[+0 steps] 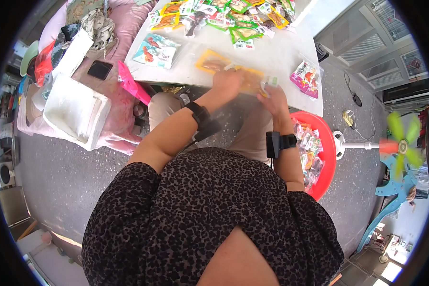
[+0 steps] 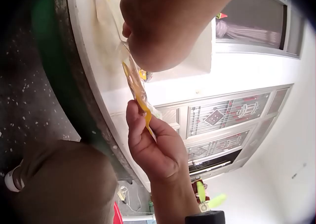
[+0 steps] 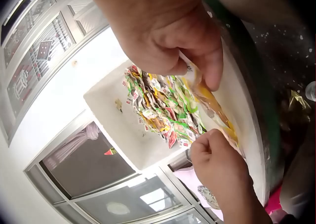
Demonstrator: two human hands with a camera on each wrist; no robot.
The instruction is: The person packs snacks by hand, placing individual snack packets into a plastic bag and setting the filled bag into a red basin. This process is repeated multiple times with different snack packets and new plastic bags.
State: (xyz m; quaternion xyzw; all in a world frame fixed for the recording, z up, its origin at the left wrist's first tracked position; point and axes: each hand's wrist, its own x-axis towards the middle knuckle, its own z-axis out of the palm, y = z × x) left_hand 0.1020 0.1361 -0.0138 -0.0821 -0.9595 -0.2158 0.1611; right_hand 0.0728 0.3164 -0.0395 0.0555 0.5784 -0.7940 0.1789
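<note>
At the near edge of the white table (image 1: pixel 281 52) I hold a yellow-orange snack packet (image 1: pixel 250 78) between both hands. My left hand (image 1: pixel 228 80) grips its left end. My right hand (image 1: pixel 269 91) pinches its right end. In the left wrist view the packet (image 2: pixel 139 96) stretches edge-on from my left hand (image 2: pixel 148 46) down to my right hand (image 2: pixel 143 130). The right wrist view has my right hand (image 3: pixel 197 61) curled over the packet (image 3: pixel 213 104) and my left hand (image 3: pixel 212 150) fisted on its other end. A second yellow packet (image 1: pixel 212 62) lies flat beside them.
A pile of several snack packets (image 1: pixel 224 16) covers the table's far side. A blue packet (image 1: pixel 157 50) lies at left, a pink one (image 1: pixel 306 76) at the right edge. A red basin (image 1: pixel 326 143) of packets sits on the floor at right, beside a fan (image 1: pixel 400 143). A phone (image 1: pixel 100 70) lies on pink bedding at left.
</note>
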